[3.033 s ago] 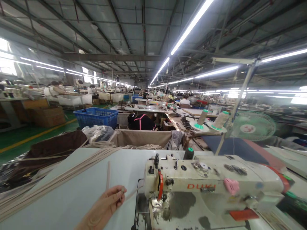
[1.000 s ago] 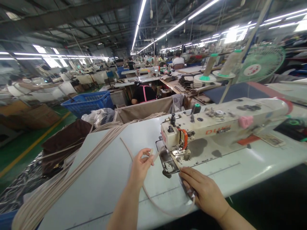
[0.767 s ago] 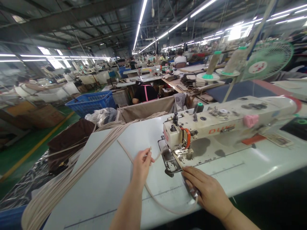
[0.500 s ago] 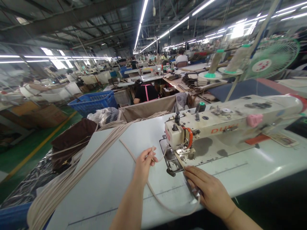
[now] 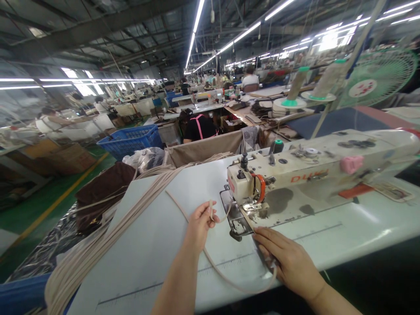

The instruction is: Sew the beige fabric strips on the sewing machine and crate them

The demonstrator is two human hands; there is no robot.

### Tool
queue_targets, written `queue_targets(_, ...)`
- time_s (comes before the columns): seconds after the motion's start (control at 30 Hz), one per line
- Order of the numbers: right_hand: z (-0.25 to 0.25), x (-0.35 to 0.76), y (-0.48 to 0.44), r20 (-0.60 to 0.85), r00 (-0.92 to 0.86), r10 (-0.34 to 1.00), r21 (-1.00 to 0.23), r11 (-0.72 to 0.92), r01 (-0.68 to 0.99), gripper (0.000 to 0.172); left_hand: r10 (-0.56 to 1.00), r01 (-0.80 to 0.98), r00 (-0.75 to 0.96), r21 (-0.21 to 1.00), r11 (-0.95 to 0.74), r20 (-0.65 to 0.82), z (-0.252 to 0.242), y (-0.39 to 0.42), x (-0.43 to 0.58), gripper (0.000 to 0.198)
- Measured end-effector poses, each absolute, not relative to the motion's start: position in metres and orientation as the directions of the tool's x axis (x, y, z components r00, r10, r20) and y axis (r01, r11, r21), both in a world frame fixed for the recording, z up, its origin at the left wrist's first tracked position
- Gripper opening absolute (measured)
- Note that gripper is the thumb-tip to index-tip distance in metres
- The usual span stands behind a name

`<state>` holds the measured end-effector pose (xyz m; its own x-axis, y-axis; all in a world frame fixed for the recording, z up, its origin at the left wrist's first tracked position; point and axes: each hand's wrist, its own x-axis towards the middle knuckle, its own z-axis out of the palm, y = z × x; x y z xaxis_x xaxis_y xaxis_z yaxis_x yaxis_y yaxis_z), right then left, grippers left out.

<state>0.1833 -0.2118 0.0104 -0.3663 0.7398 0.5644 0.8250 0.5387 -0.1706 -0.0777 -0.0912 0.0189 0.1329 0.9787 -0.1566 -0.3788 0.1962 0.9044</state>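
Observation:
My left hand [image 5: 201,221] pinches a narrow beige strip [image 5: 226,215] on the left of the needle area, with a short piece curling up above the fingertips. The strip runs from there to the presser foot [image 5: 252,207] of a white sewing machine [image 5: 295,171]. In front of the foot, my right hand [image 5: 287,253] lies low over the strip, its fingers pressing it near the table edge. Something shiny shows partly under that palm; I cannot make out what it is. From the right hand the strip loops across the tabletop and passes behind my left wrist.
A thick bundle of beige strips [image 5: 131,210] drapes over the left side of the white table [image 5: 144,253]. Beyond stand a fabric-lined bin [image 5: 206,148] and a blue basket [image 5: 131,142]. A person in black bends down behind the bin. Thread cones [image 5: 297,87] and a fan [image 5: 364,87] stand right.
The whole view has shifted slightly to the right. Both hands keep nearly the same places by the machine, and the strip stays in the left fingers.

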Motion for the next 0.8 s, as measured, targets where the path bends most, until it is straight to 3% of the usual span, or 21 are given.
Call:
queue_targets(0.4, 0.0094, 0.1826, -0.2113, 0.572, -0.338, 0.748, -0.219, 0.536, 0.816, 0.034, 0.972, -0.423, 0.184, 0.881, 0.213, -0.146, 0.0171, -0.0919, -0.0801, 0.052)
queue_targets(0.8, 0.0094, 0.1835, -0.2117, 0.572, -0.355, 0.739, -0.191, 0.541, 0.819, 0.034, 0.970, -0.419, 0.194, 0.881, 0.218, -0.147, 0.0178, -0.0925, -0.0798, 0.051)
